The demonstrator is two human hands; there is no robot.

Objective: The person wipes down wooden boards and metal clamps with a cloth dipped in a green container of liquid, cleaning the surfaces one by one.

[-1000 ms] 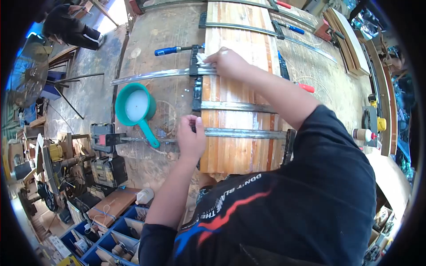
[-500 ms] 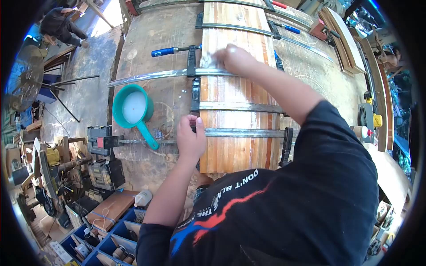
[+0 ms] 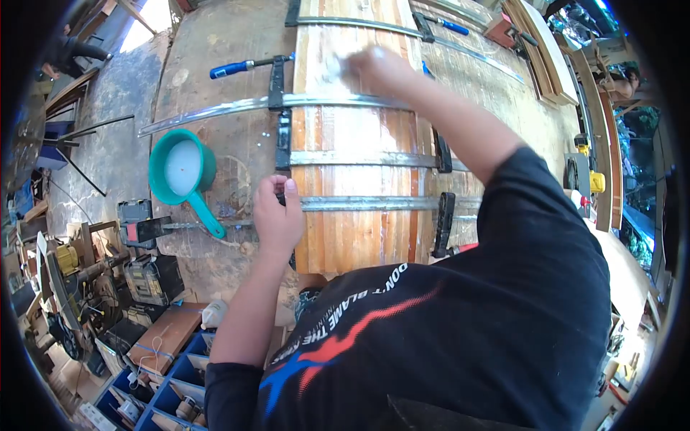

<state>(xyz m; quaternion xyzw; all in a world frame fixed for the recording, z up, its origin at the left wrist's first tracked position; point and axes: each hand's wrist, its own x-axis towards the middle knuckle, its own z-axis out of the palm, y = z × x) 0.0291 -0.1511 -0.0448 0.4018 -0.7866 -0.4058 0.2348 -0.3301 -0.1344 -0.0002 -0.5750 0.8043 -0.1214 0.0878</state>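
A glued-up wooden panel point(image 3: 345, 248) of long strips lies across the workbench under several metal bar clamps point(image 3: 359, 159). My right hand point(image 3: 381, 70) is closed over the panel's far part, on a pale, cloth-like wad point(image 3: 333, 67) that is blurred by motion. The wood around it shines as if wet. My left hand point(image 3: 279, 215) is at the panel's left edge, with fingers and thumb curled round the dark end of the nearest clamp. To its left stands a green dipper point(image 3: 204, 164) with whitish liquid inside, its handle pointing towards me.
A blue clamp handle point(image 3: 231, 70) sticks out left of the panel. Boards point(image 3: 550, 65) are stacked at the far right. Black toolboxes point(image 3: 152, 279) and a blue divided crate point(image 3: 162, 388) stand lower left. Another person point(image 3: 72, 54) is partly visible at the upper left.
The whole view has shifted, so the bench and panel appear further left and higher. My right hand has moved slightly along the panel with the wad; my left hand stays at the clamp end.
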